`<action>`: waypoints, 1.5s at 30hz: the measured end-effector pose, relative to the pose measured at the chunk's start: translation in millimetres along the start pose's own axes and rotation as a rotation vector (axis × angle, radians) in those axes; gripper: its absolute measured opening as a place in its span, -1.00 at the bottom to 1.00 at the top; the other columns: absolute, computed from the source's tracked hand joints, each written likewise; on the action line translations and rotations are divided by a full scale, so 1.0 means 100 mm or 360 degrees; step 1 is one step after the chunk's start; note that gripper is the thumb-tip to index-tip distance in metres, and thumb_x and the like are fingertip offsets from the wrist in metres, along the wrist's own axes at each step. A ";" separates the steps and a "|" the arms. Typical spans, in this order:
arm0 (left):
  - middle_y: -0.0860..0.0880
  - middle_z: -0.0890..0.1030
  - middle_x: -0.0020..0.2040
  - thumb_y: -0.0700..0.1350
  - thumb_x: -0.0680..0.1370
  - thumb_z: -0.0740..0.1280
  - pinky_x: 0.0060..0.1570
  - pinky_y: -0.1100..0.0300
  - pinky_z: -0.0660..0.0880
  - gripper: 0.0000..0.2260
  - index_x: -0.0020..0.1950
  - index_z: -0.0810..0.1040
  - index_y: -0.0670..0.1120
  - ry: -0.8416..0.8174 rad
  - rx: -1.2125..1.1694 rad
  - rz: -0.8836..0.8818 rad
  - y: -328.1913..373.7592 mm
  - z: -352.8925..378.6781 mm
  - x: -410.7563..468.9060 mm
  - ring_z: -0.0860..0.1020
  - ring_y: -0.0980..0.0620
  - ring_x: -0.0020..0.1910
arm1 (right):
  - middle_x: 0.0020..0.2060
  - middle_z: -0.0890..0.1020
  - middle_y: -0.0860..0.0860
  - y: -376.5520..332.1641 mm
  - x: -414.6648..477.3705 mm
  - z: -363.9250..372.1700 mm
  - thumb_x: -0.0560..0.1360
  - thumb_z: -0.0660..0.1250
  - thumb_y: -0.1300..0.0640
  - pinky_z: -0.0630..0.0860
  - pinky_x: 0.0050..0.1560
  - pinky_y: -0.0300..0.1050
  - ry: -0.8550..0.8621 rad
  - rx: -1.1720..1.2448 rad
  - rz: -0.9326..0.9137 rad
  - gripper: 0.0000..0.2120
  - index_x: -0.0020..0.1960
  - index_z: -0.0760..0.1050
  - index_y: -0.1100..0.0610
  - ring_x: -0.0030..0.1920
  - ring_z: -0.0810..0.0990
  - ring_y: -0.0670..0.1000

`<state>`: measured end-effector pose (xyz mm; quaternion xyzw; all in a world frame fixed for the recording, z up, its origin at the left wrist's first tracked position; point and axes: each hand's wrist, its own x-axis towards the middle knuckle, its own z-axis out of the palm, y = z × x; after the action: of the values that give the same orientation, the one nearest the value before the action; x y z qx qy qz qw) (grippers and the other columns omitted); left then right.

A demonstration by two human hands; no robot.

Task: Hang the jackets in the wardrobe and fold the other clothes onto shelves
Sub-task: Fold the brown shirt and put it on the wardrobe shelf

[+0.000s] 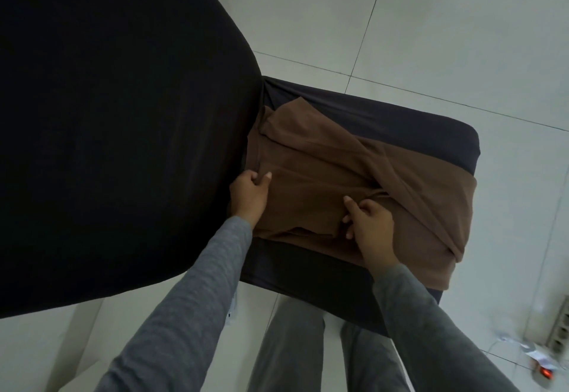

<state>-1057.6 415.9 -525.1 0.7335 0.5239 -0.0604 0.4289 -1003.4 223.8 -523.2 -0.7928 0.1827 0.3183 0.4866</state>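
A brown garment [323, 169] lies partly folded on the dark seat of a covered chair [385, 111], with one end draped over the seat's right edge. My left hand [249, 191] pinches the garment's left edge beside the chair's black backrest [123, 114]. My right hand [369, 225] grips a bunched fold near the middle of the cloth. Both arms wear grey sleeves.
The black backrest fills the left of the view. Pale tiled floor [431, 22] surrounds the chair. A power strip with a red light [546, 373] and white cables lie on the floor at lower right. My legs in grey trousers stand below the seat.
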 end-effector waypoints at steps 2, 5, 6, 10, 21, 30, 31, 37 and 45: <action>0.03 0.43 -0.33 -0.09 0.58 0.27 -0.45 0.46 0.28 -0.75 -0.28 0.36 -0.10 0.0091 -0.0056 0.0053 0.02 0.01 0.05 0.39 0.13 -0.35 | -0.47 0.52 0.04 -0.01 0.05 -0.03 0.54 0.30 0.11 0.35 -0.53 -0.40 0.0044 0.0019 0.0034 -0.71 -0.32 0.43 0.21 -0.65 0.40 -0.18; 0.00 0.47 -0.27 -0.09 0.59 0.26 -0.37 0.45 0.32 -0.80 -0.19 0.40 -0.15 0.0218 -0.0048 0.0135 0.00 0.03 0.04 0.42 0.12 -0.32 | -0.47 0.53 0.02 0.00 0.03 -0.03 0.50 0.36 0.10 0.43 -0.36 -0.29 0.0120 -0.0063 0.0004 -0.75 -0.32 0.44 0.16 -0.53 0.48 -0.11; -0.04 0.50 -0.20 -0.10 0.59 0.26 -0.26 0.35 0.37 -0.84 -0.14 0.42 -0.15 0.0245 -0.0028 0.0151 -0.01 0.06 0.04 0.44 0.08 -0.25 | -0.46 0.52 0.02 0.00 0.01 -0.03 0.47 0.39 0.10 0.43 -0.30 -0.22 0.0166 -0.0103 -0.0041 -0.77 -0.30 0.44 0.14 -0.48 0.49 -0.07; -0.06 0.44 0.03 -0.20 0.55 0.29 -0.02 0.23 0.41 -0.86 0.08 0.43 -0.16 0.0357 0.0029 0.0409 -0.04 0.08 -0.10 0.43 0.08 -0.03 | -0.37 0.45 -0.03 0.04 -0.07 -0.02 0.45 0.39 0.17 0.37 -0.25 -0.16 0.0324 -0.0489 -0.0588 -0.82 -0.23 0.39 0.09 -0.32 0.43 -0.03; -0.11 0.45 0.31 -0.34 0.47 0.26 0.31 0.08 0.20 -0.62 0.28 0.48 -0.12 -0.0074 0.0746 0.1504 0.56 0.24 0.12 0.35 -0.05 0.36 | 0.24 0.41 0.09 -0.24 0.31 -0.15 0.47 0.35 -0.02 0.20 0.25 0.05 0.0460 -0.0866 -0.0704 -0.57 0.28 0.39 0.11 0.25 0.34 0.10; -0.01 0.31 0.44 -0.28 0.42 0.30 0.48 -0.06 -0.18 -0.40 0.44 0.27 -0.02 -0.0897 0.1151 0.1581 1.08 0.65 0.17 0.12 0.06 0.49 | -0.12 0.51 -0.08 -0.42 0.48 -0.25 0.46 0.33 0.14 0.29 0.25 0.16 0.0106 -0.0736 -0.0565 -0.91 -0.07 0.45 0.00 0.00 0.49 0.02; -0.02 0.36 0.37 -0.26 0.42 0.30 0.48 -0.06 -0.16 -0.45 0.40 0.33 -0.02 -0.0892 0.1113 0.1545 1.07 0.65 0.19 0.20 0.03 0.44 | -0.15 0.48 -0.12 -0.39 0.47 -0.25 0.46 0.34 0.16 0.36 0.20 0.20 0.0070 -0.0671 -0.0625 -0.89 -0.10 0.44 -0.02 -0.06 0.49 -0.02; -0.05 0.46 0.00 -0.19 0.40 0.36 0.46 0.04 0.02 -0.75 0.07 0.54 -0.09 -0.0670 0.0920 0.1692 0.95 0.52 0.27 0.45 -0.03 0.08 | -0.22 0.46 -0.13 -0.16 0.30 -0.25 0.43 0.32 0.23 0.48 -0.02 0.23 0.0028 -0.0568 -0.0923 -0.84 -0.15 0.40 0.00 -0.22 0.46 -0.08; -0.07 0.55 -0.07 -0.19 0.31 0.44 0.20 0.04 0.36 -0.76 -0.03 0.58 -0.11 -0.0463 0.1233 0.1968 0.71 0.23 0.20 0.54 -0.08 -0.03 | -0.05 0.62 0.01 0.04 0.11 -0.24 0.38 0.35 0.42 0.29 0.35 0.04 0.0028 -0.0797 -0.1210 -0.77 -0.09 0.50 0.13 0.02 0.57 0.01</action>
<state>-982.0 408.0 -510.1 0.9777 -0.1055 -0.0850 0.1603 -990.4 201.1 -525.7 -0.8995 -0.1997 0.1447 0.3606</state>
